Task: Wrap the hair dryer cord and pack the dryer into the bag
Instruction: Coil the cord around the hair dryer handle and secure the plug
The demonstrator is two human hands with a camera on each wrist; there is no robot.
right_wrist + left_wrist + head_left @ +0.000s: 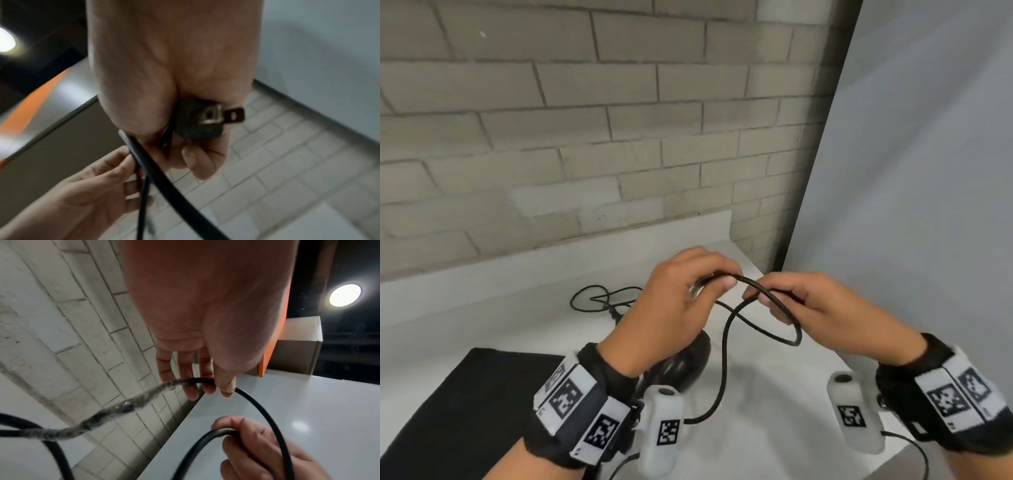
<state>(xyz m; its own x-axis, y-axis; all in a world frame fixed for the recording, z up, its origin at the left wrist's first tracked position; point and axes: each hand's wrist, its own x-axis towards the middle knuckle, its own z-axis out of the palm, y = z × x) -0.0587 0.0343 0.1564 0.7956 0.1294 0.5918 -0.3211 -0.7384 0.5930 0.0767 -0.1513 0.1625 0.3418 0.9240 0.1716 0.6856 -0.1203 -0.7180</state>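
Above the white table [763, 442] both hands hold the dryer's black cord [725, 346]. My left hand [717, 279] pinches the cord [265, 415] between thumb and fingers. Close to its right, my right hand [763, 295] curls round a loop of it. In the right wrist view the plug [202, 124] is tucked in the right palm, prongs sticking out, and the cord [164, 177] runs down past the left hand [92, 186]. The dark hair dryer [683, 363] lies on the table, partly hidden under my left wrist. The flat black bag [465, 394] lies at the left.
More slack cord [599, 298] lies in loose loops on the table behind the dryer. A brick wall [551, 137] stands behind the table and a grey panel [911, 171] on its right. The table's right edge runs beneath my right wrist.
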